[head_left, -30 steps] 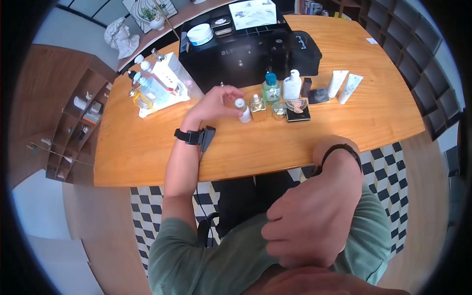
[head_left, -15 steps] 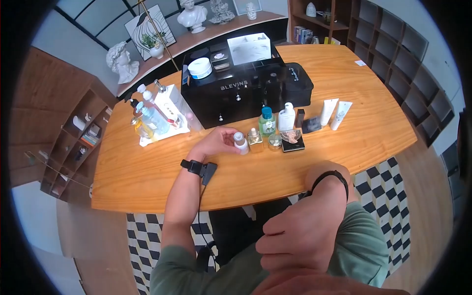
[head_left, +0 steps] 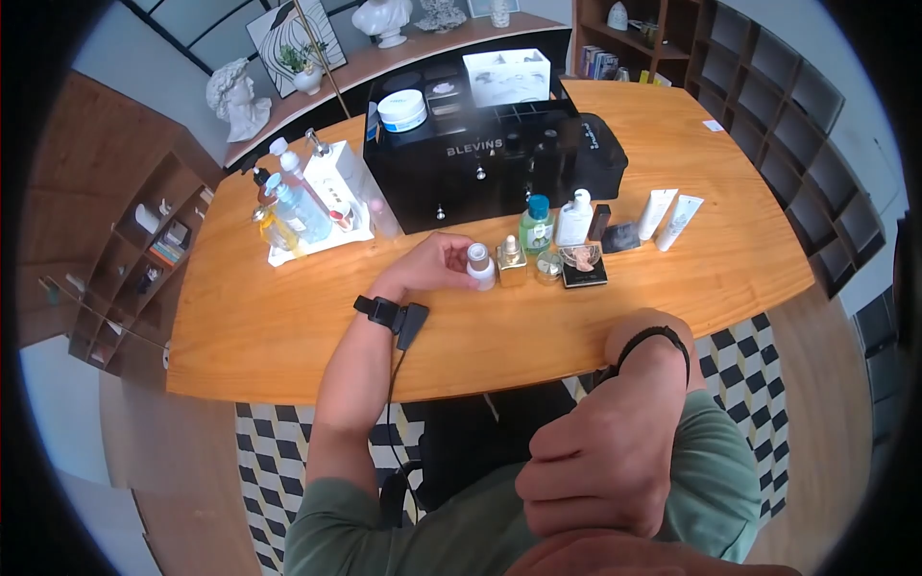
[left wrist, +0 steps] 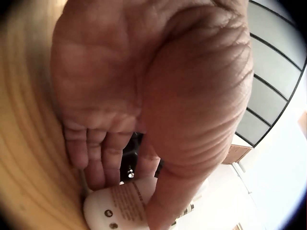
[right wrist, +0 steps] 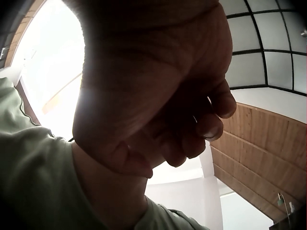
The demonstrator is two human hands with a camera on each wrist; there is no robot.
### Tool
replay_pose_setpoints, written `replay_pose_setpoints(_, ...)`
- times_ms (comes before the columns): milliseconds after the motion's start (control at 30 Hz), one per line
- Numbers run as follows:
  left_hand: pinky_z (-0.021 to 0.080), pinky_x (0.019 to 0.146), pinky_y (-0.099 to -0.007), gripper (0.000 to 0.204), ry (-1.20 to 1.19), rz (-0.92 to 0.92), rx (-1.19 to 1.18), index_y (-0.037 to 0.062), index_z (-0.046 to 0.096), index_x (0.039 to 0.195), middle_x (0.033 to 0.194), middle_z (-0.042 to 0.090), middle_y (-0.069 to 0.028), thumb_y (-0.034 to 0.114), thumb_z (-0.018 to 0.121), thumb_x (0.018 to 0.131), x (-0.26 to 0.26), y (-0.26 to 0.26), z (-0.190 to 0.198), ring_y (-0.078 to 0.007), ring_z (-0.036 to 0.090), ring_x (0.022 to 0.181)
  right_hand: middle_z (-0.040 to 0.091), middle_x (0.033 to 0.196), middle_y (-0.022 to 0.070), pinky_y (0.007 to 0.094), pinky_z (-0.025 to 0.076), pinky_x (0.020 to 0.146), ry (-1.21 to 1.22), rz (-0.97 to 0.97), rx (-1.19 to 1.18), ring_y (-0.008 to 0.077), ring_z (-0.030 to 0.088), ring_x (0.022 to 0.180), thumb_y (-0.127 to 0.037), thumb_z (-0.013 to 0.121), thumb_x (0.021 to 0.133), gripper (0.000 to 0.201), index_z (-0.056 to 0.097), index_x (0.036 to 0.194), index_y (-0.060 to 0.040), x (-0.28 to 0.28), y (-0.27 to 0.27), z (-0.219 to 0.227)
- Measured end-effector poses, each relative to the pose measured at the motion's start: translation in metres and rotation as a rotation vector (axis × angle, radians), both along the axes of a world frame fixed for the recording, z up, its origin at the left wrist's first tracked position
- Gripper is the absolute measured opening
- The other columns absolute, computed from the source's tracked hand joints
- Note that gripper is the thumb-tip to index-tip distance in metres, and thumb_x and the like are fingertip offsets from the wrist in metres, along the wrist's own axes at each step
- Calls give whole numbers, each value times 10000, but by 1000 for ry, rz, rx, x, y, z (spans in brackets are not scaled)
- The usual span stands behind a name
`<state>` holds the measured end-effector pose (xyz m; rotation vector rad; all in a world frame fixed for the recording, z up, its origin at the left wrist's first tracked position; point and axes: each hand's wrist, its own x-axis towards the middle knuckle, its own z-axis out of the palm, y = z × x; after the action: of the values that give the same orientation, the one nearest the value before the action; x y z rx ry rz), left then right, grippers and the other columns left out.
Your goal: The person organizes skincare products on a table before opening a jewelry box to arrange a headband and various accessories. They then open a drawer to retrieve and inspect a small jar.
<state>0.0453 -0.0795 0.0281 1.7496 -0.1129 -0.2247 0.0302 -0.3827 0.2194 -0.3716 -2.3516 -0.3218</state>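
Note:
My left hand (head_left: pixel 429 266) rests low over the table and pinches a small white bottle (head_left: pixel 483 276) with a grey-brown cap between thumb and fingers. In the left wrist view the thumb lies across the bottle (left wrist: pixel 115 208), which carries small printed text. Just right of it stands a gold-capped square glass bottle (head_left: pixel 512 269). A small round jar (head_left: pixel 549 269) and a black compact (head_left: pixel 584 276) follow in the row. The right hand (head_left: pixel 600 461) is raised close to the head camera, its elbow on the table edge. Its fingers (right wrist: pixel 208 125) curl loosely around nothing.
Behind the row stand a green bottle (head_left: pixel 535 230), a white bottle (head_left: pixel 574 219) and two white tubes (head_left: pixel 677 226). A black organizer box (head_left: pixel 423 187) marked BLEVINS sits at the back. On the left, a white tray (head_left: pixel 360 233) carries several bottles.
The head view has tilted and shifted, so the table items appear lower in the picture. The left hand stays at the white bottle, and the right hand stays raised.

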Motion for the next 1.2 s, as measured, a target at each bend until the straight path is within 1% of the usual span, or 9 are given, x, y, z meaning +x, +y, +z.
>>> replay_pose_setpoints(67, 533, 956, -294, 498, -8, -5, -5, 13, 644, 1225, 1132, 695, -21, -46, 830, 766, 0, -1, 2, -122, 657, 1056, 394, 620, 23, 279, 267, 450, 1, 4, 0, 156, 420, 548, -60, 570, 847, 251, 475, 615, -55, 0, 1, -2)
replay_pose_setpoints(133, 543, 889, -255, 403, -47, 3, -28, 29, 667, 1152, 1061, 708, -5, -14, 829, 785, -1, -3, 2, -88, 663, 976, 407, 633, 25, 279, 273, 451, -48, 10, -16, 156, 422, 553, -82, 593, 828, 244, 476, 617, -52, -1, 2, -3)
replay_pose_setpoints(233, 541, 891, -254, 406, -43, -5, -33, 30, 665, 1158, 1068, 706, -6, -16, 825, 787, -2, -4, 4, -88, 660, 981, 414, 640, 26, 280, 278, 452, 0, 10, -16, 157, 421, 555, -105, 612, 800, 234, 476, 618, -49, -6, -1, -16)
replay_pose_setpoints(667, 533, 937, -278, 453, 23, -11, 4, 14, 648, 1179, 1105, 692, -9, -58, 822, 766, 2, -1, 6, -107, 653, 1033, 438, 641, 45, 285, 295, 451, -52, -3, -29, 167, 452, 557, -138, 599, 777, 205, 502, 633, -28, 4, 7, 7)
replay_pose_setpoints(767, 532, 897, -243, 412, 7, 37, -36, 29, 665, 1170, 1068, 702, 7, -11, 823, 792, -4, -9, 10, -72, 647, 994, 463, 648, 60, 286, 299, 449, -62, 8, -48, 173, 470, 565, -162, 606, 752, 208, 510, 637, -18, 8, 7, 7)
replay_pose_setpoints(867, 535, 907, -249, 423, -2, 29, -36, 29, 665, 1173, 1075, 698, 10, -15, 828, 785, -4, -7, 13, -74, 646, 1006, 478, 647, 72, 283, 298, 446, -61, -7, -32, 175, 471, 561, -184, 605, 732, 219, 517, 639, -7, 10, 4, 3)
replay_pose_setpoints(933, 535, 959, -286, 518, 10, 34, -44, 9, 651, 1243, 1152, 696, -23, -51, 829, 761, -3, -6, 9, -118, 655, 1062, 471, 640, 72, 281, 291, 442, 31, -28, -25, 176, 458, 549, -199, 603, 732, 239, 518, 632, 0, 10, -1, -9)
replay_pose_setpoints(1033, 532, 960, -290, 521, -13, -2, -38, 9, 652, 1237, 1148, 698, -27, -55, 832, 752, -5, -2, 7, -122, 653, 1067, 463, 632, 71, 284, 287, 440, 7, -44, -132, 175, 446, 541, -188, 603, 725, 234, 515, 623, 3, 13, -9, 0)
replay_pose_setpoints(1200, 525, 957, -298, 505, -34, 2, 1, 6, 655, 1211, 1145, 699, -34, -53, 835, 743, -12, -1, 24, -133, 653, 1063, 450, 625, 67, 286, 276, 440, 33, 0, -46, 176, 441, 540, -155, 603, 748, 219, 512, 621, -2, 14, -13, -4)
